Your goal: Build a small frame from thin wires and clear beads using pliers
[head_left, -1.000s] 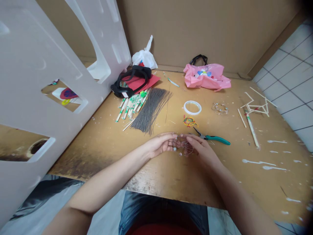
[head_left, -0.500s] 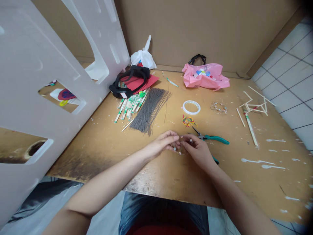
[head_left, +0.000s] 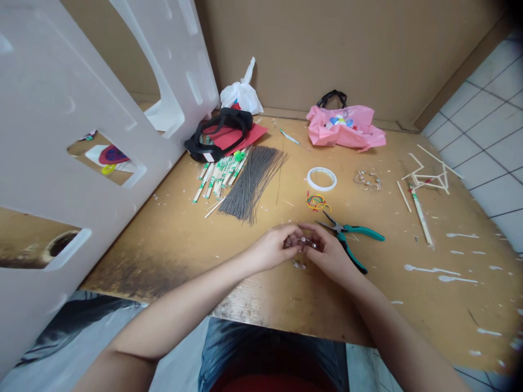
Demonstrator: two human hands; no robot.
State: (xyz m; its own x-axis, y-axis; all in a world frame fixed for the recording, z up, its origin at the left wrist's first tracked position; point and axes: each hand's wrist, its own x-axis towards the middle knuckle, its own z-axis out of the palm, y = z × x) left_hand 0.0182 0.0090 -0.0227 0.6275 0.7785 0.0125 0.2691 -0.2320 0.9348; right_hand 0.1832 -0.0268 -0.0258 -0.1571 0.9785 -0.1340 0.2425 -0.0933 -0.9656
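Both hands (head_left: 302,247) pinch beaded wire (head_left: 303,241), apparently; pliers (head_left: 351,239) beside

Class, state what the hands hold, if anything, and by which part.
The left hand and right hand pinch a beaded wire from either side; the exact grip is too small to tell.

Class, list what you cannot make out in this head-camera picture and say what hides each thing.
Head view: the beaded wire piece is too small and mostly covered by the fingers of the left hand and right hand; its shape is unclear.
Head view: what the pink bag holds is too small to name.
Head view: the left part of the table is hidden behind the white panel.
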